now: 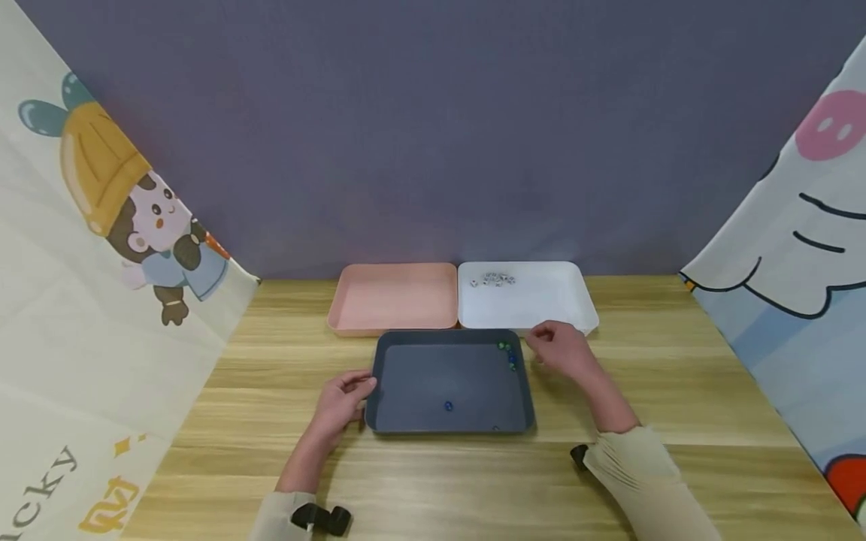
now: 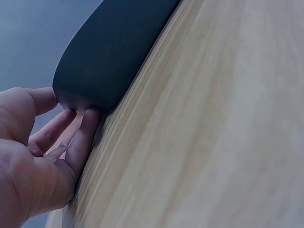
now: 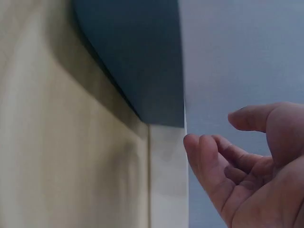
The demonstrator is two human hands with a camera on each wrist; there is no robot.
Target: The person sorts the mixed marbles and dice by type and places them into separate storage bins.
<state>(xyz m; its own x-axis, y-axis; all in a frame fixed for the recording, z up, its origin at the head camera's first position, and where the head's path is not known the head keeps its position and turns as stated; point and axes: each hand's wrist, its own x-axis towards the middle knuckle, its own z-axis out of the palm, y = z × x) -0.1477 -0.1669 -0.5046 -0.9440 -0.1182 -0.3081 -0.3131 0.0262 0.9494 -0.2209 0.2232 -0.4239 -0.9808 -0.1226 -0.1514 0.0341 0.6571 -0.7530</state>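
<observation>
A dark grey tray [image 1: 440, 383] sits on the table, holding small blue and green pieces. Several of these pieces [image 1: 511, 358] lie along its right side, and a blue one [image 1: 449, 406] lies nearer the front. At the tray's left side, my left hand [image 1: 340, 402] grips the edge; in the left wrist view the thumb touches the rim and fingertips touch the outer wall [image 2: 102, 57]. My right hand [image 1: 560, 347] hovers off the tray's back right corner. The right wrist view shows its thumb and fingers [image 3: 209, 152] apart, with nothing between them.
Behind the grey tray stand a pink tray [image 1: 399, 297] and a white tray [image 1: 555, 297], side by side. Several small white cubes with dark marks [image 1: 497, 280] are grouped in the white one. A dark cloth wall [image 1: 446, 135] rises behind the wooden table [image 1: 460, 488].
</observation>
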